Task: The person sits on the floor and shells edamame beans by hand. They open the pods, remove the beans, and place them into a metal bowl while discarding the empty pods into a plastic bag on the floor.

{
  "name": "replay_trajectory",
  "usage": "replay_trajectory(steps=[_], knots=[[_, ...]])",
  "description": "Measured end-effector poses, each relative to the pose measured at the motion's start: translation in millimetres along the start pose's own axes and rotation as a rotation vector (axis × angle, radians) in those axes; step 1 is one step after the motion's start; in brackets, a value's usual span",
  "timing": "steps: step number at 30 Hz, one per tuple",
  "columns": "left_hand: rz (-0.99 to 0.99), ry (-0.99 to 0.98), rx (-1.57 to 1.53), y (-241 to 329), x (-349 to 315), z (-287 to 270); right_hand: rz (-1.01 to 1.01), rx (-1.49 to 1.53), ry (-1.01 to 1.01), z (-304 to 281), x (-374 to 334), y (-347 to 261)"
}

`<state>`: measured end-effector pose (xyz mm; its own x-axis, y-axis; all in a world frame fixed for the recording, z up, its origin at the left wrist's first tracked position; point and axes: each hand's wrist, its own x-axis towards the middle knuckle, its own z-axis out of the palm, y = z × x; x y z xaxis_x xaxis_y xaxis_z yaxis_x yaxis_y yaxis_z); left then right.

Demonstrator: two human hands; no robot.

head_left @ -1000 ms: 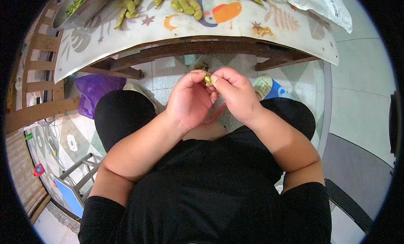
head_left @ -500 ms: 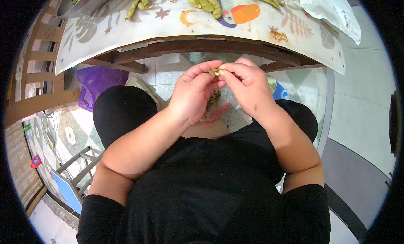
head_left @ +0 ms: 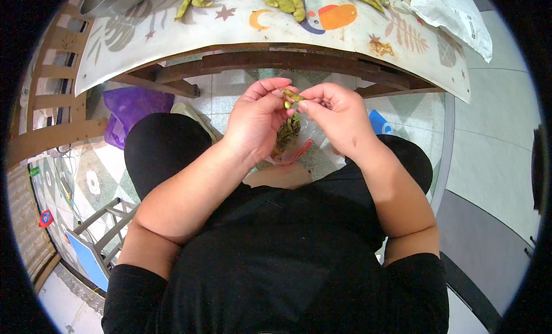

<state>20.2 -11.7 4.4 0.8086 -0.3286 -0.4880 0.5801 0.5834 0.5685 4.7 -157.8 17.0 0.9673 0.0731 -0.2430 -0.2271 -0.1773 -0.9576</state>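
Observation:
Between my two hands, in front of the table's edge, is a green-brown soybean pod (head_left: 292, 96). My left hand (head_left: 256, 112) pinches its left end between thumb and fingers, and my right hand (head_left: 333, 108) pinches its right end. A bright green bean (head_left: 288, 104) shows just under the pod, by the left fingertips; whether it still sits partly in the pod I cannot tell. Below my hands, a clear plastic bag (head_left: 305, 139) with red on its edge holds dark pod shells (head_left: 287, 132).
More pods (head_left: 283, 2) lie on the patterned tablecloth (head_left: 224, 32). A metal bowl (head_left: 118, 2) with green beans stands at its far left, a white packet (head_left: 452, 17) at its right. Under the table are a purple bag (head_left: 129, 112) and something blue (head_left: 380, 122). A stool (head_left: 103, 236) stands at left.
Both hands have moved slightly apart, so more of the pod shows between them. The green bean now appears lower and further left. The view has shifted a little.

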Motion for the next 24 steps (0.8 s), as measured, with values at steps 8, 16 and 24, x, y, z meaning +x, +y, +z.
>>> replay_trajectory(steps=[8,16,24], knots=[[-0.040,-0.103,-0.115,-0.8,-9.1,2.3,0.187,0.329,-0.087,-7.0,-2.0,-12.0],[-0.056,-0.096,-0.182,-8.2,-9.7,-4.0,0.160,0.305,-0.050,-0.6,-0.4,-13.4],[-0.223,-0.084,-0.192,-4.2,-12.5,-2.6,-0.308,-0.237,0.132,9.4,-5.4,-11.4]])
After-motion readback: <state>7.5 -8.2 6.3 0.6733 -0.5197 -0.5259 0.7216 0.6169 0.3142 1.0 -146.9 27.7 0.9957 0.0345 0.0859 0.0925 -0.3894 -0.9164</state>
